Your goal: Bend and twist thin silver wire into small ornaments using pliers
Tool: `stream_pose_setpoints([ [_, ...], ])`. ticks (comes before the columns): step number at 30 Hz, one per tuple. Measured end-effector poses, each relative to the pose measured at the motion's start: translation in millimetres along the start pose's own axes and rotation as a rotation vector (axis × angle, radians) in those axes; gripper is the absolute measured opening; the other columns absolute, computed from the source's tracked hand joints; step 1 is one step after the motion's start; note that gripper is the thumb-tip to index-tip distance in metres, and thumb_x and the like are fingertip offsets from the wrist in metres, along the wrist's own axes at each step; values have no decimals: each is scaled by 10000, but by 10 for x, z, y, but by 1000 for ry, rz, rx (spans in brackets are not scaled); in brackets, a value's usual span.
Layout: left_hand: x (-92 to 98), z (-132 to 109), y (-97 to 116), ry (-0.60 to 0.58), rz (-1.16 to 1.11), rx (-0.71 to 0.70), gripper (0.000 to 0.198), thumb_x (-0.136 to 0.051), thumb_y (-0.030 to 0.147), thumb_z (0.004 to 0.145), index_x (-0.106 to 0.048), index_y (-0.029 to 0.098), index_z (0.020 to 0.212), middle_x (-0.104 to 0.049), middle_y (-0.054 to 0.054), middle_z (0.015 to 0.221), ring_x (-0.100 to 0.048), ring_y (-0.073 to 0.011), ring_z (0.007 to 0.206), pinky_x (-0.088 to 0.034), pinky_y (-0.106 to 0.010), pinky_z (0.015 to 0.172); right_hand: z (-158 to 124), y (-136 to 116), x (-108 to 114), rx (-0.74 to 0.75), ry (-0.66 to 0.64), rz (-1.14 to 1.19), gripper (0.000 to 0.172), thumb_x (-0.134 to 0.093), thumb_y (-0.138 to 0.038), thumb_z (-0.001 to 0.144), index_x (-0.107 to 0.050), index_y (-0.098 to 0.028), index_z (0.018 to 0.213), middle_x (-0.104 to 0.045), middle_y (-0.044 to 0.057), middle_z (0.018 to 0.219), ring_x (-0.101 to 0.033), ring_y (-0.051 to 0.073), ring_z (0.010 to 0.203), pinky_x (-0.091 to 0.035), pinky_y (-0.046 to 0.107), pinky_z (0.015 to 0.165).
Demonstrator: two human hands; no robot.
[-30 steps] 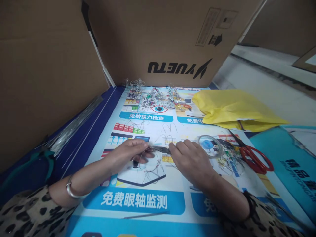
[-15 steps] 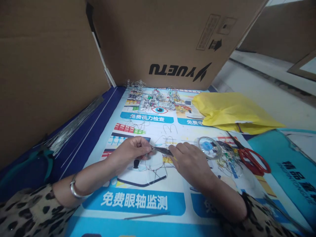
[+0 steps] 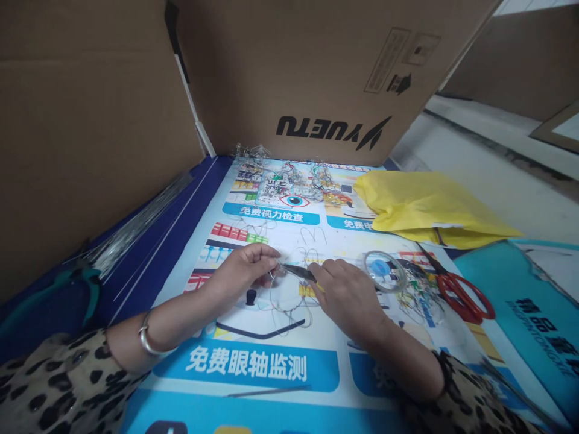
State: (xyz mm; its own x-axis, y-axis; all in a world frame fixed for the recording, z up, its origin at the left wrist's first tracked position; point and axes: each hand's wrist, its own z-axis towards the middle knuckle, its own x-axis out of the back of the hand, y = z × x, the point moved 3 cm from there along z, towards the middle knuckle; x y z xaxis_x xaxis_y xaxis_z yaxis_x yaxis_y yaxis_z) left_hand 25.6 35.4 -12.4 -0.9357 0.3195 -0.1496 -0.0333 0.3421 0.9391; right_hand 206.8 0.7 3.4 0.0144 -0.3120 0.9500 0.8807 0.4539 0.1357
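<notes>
My left hand (image 3: 244, 271) pinches the top of a thin bent wire frame (image 3: 284, 304) that hangs down over a printed poster (image 3: 253, 364). My right hand (image 3: 350, 295) grips small dark pliers (image 3: 299, 272), and their tip meets the wire right beside my left fingertips. Both hands are low over the middle of the poster, a few centimetres apart. A silver bangle (image 3: 147, 340) sits on my left wrist.
Red-handled scissors (image 3: 461, 295), a clear tape roll (image 3: 384, 268) and a tangle of small wire pieces (image 3: 418, 295) lie right of my hands. A yellow bag (image 3: 425, 205) lies behind them. Straight wires (image 3: 131, 232) and teal pliers (image 3: 67, 289) are at left. A cardboard box (image 3: 307, 72) walls the back.
The wire frame has turned and shifted a little under my hands. The hands stay together at the same place; the view has drifted slightly.
</notes>
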Motion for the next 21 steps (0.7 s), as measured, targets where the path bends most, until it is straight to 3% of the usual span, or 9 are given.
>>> stream_pose_setpoints([
  [11,25,-2,-4,108,112,-136,133,-559,289,814,-519,178,875,-619,9,704,-554,-107,639,-429,-242,632,-52,28,-12,-136,-69,-1,183,-558,-232,807,-613,-201,978,-622,27,803,-557,175,727,-323,274,596],
  [21,10,-1,-31,59,57,-41,134,-539,293,821,-506,178,882,-620,4,667,-573,-117,584,-431,-266,603,-49,11,-35,-125,-49,25,195,-522,-264,844,-608,-189,1002,-629,42,839,-559,178,757,-343,272,631],
])
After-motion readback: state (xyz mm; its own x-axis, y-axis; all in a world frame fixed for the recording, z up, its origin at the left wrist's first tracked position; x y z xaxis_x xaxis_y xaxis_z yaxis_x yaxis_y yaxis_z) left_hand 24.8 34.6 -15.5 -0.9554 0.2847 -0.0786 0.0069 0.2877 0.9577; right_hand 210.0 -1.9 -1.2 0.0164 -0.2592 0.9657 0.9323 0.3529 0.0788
